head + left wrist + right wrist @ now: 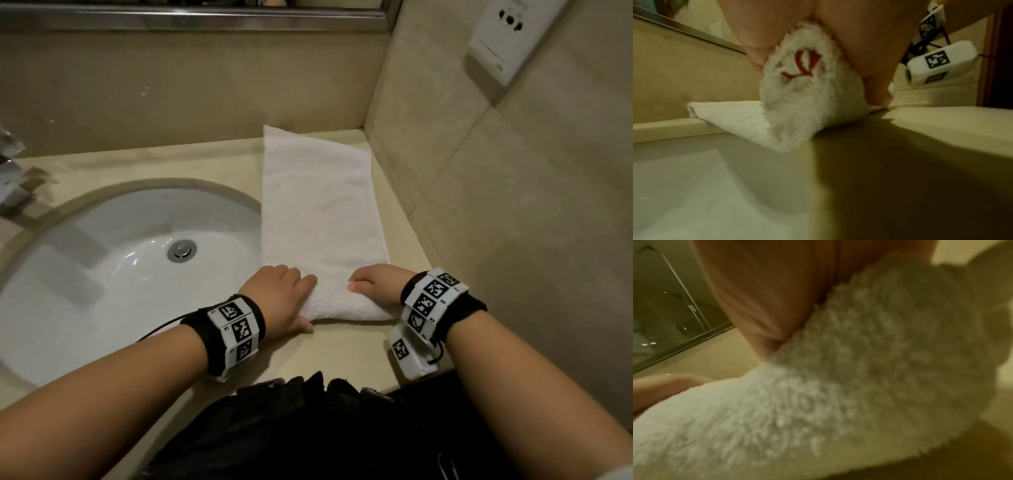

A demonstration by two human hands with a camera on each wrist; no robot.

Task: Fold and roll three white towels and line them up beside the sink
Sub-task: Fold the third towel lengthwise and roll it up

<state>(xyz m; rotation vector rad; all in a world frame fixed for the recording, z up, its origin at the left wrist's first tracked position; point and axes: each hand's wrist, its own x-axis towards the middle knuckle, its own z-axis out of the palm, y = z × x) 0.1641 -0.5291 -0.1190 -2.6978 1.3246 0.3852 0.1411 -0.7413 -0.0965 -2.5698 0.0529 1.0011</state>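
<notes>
Both hands curl over the near, rolled end of a long folded white terry towel point(322, 205) on the beige stone counter point(346, 346), right of the white oval sink point(85, 274). Left hand point(279, 296) grips the roll's left end, right hand point(375, 286) its right. Even pressure and a tight, straight roll toward the far wall should keep the edges flush.
</notes>
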